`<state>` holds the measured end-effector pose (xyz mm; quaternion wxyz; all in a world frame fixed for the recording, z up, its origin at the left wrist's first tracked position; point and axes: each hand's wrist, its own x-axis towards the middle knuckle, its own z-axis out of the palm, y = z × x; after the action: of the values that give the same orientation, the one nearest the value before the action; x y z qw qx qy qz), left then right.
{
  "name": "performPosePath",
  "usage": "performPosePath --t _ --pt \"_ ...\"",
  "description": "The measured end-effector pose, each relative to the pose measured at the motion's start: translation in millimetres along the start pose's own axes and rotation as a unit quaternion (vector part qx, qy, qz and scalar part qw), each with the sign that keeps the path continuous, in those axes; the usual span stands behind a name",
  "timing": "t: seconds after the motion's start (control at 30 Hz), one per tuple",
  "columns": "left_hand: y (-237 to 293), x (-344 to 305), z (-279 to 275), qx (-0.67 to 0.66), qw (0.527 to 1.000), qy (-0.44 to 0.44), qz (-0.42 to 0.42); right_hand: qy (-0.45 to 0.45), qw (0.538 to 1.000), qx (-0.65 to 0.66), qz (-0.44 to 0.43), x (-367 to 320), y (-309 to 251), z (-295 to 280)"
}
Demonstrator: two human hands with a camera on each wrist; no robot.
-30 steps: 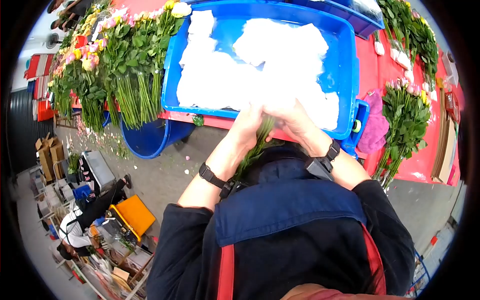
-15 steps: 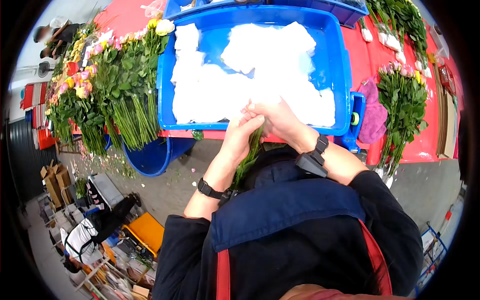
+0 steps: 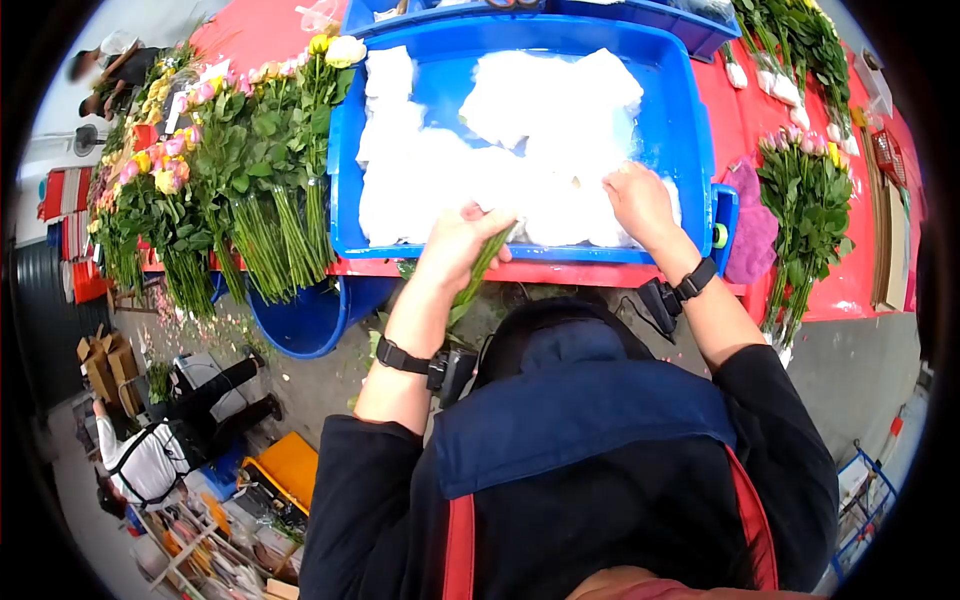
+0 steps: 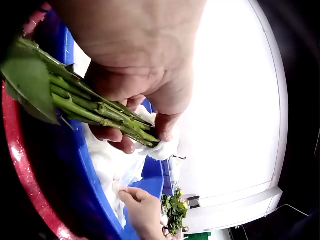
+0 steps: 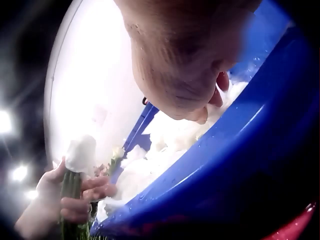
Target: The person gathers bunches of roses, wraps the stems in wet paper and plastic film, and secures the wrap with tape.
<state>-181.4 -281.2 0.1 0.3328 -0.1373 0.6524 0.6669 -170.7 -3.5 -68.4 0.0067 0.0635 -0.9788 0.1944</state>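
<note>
My left hand (image 3: 456, 246) grips a bundle of green stems (image 4: 90, 107) near the cut ends, over the front edge of the blue tray (image 3: 345, 160). White wet-looking material (image 5: 81, 154) covers the stem ends beside the left thumb. To the right, my right hand (image 3: 643, 205) is lowered to the white cotton-like material (image 3: 560, 205) in the tray, with thumb and fingers pinching some of it (image 4: 142, 211). In the right wrist view the right hand (image 5: 185, 65) partly hides its own fingertips, which touch the white pile (image 5: 167, 135).
Rose bunches (image 3: 265, 150) lie along the left of the red table (image 3: 700, 280), above a blue bin (image 3: 305, 325). On the right are a pink cloth (image 3: 748, 225) and another bunch (image 3: 805, 215). More blue containers (image 3: 650, 20) stand behind the tray. A person (image 3: 150, 460) is at lower left.
My hands were together at the stem ends; they have moved apart. The right has gone right to the white pile, while the left has shifted slightly left with the stems.
</note>
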Motion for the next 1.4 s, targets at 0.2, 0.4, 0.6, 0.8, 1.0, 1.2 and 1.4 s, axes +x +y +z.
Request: performPosePath --t 0.2,0.4,0.6,0.8,1.0,1.2,1.4 --pt "-5 6 -15 0.000 1.000 0.013 0.009 0.039 0.994 0.104 0.008 -19 -8 1" --pt "-9 -6 -9 -0.059 0.998 -0.013 0.010 -0.047 0.929 0.334 0.152 -16 -35 -4" --pt "-9 -14 -6 -0.102 0.992 -0.077 0.019 -0.020 0.943 0.313 0.110 -18 -74 -3" --pt "-11 -15 1 -0.054 0.994 -0.098 0.003 -0.088 0.830 0.521 0.179 -18 -103 -5" --pt "-6 -23 -5 -0.033 0.999 -0.025 0.029 -0.078 0.508 0.805 0.298 -6 -95 -8" --pt "-35 -10 -4 0.234 0.924 0.151 0.264 -0.015 0.869 0.491 -0.064 12 -126 -38" --pt "12 -25 -26 0.090 0.991 0.063 0.071 -0.046 0.878 0.459 -0.132 -15 -151 -22"
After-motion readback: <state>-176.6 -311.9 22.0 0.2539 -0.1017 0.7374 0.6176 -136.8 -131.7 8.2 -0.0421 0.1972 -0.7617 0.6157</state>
